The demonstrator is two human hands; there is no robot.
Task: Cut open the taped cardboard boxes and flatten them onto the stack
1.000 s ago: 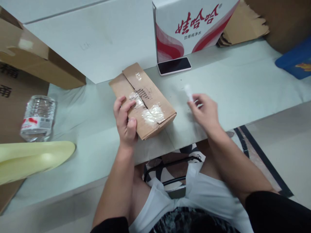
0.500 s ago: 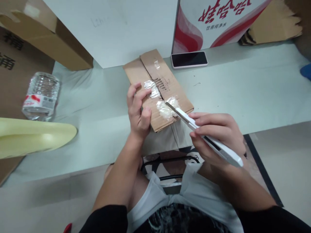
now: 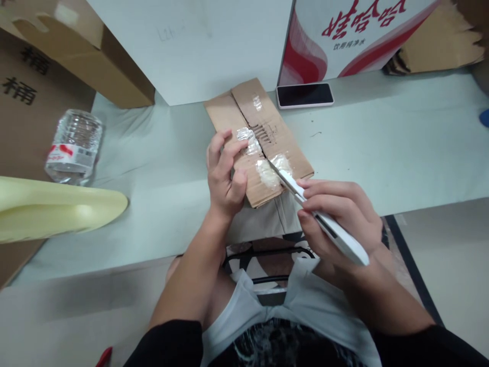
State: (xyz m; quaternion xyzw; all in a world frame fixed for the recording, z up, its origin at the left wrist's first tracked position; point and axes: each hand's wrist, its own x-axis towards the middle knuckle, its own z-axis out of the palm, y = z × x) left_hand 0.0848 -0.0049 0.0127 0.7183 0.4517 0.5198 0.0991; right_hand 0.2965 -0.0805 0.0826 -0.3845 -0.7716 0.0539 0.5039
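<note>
Pinched between the thumb and fingers of the right hand point(image 3: 342, 214), the knife point(image 3: 332, 228) is firmly held, its handle's end jutting out past the palm. The left hand point(image 3: 227, 176) lies on the left edge of the box point(image 3: 277, 140), fingers bent and parted on its top; I cannot tell whether it clamps. The box lies on the table point(image 3: 367, 158), between the hands and a little ahead of them. The knife points away and leftward, its tip over the seam by the tape point(image 3: 267, 174); whether it bites is unclear. The box's long axis and seam run from far left to near right.

Pale green cloth covers the table. The phone point(image 3: 304, 96) lies beyond the box, before a red-and-white carton point(image 3: 305, 56). Off to the left are a bottle point(image 3: 74, 148) and a yellow object point(image 3: 57, 209); pale floor point(image 3: 87, 311) shows below.
</note>
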